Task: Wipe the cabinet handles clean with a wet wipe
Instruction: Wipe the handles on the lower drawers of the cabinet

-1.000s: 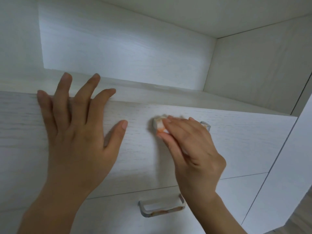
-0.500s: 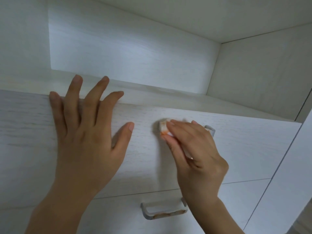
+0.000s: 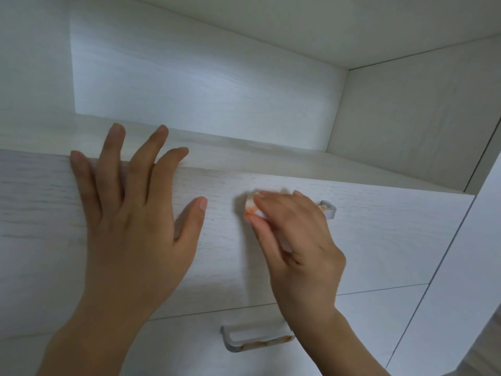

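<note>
- The fingers (image 3: pixel 282 210) of the right hand (image 3: pixel 301 240) are curled close together, thumb underneath. They pinch a folded wet wipe (image 3: pixel 251 206) against the left part of the upper handle (image 3: pixel 328 209). The white wipe shows an orange smear at its left end.
- That hand hides most of the upper handle. Only its right end shows, a pale grey bend with a trace of orange just beside the knuckles.
- The fingers (image 3: pixel 143 161) of the left hand (image 3: pixel 135 226) are straight and spread wide, holding nothing. The palm lies flat on the upper drawer front (image 3: pixel 385 240), and the fingertips reach over its top edge. The thumb points toward the wipe but stays apart from it.
- The upper drawer front is pale, whitewashed wood grain and runs at a slant across the whole view.
- Below it, past a thin dark seam, sits the lower drawer front (image 3: pixel 366 324) in the same finish. It carries the lower handle (image 3: pixel 254 341), a grey bar with orange-brown patches along its lower edge. The right wrist crosses in front of its right end.
- Above the drawers a shelf (image 3: pixel 271 156) opens into a recess with a back panel (image 3: pixel 203 85), a side wall (image 3: pixel 420 118) on the right and a top panel (image 3: pixel 298 23), all in the same pale wood.
- A plain white upright panel (image 3: pixel 477 267) stands at the right edge, beside the drawers.
- The light is dim and bluish, brightest on the back panel.
</note>
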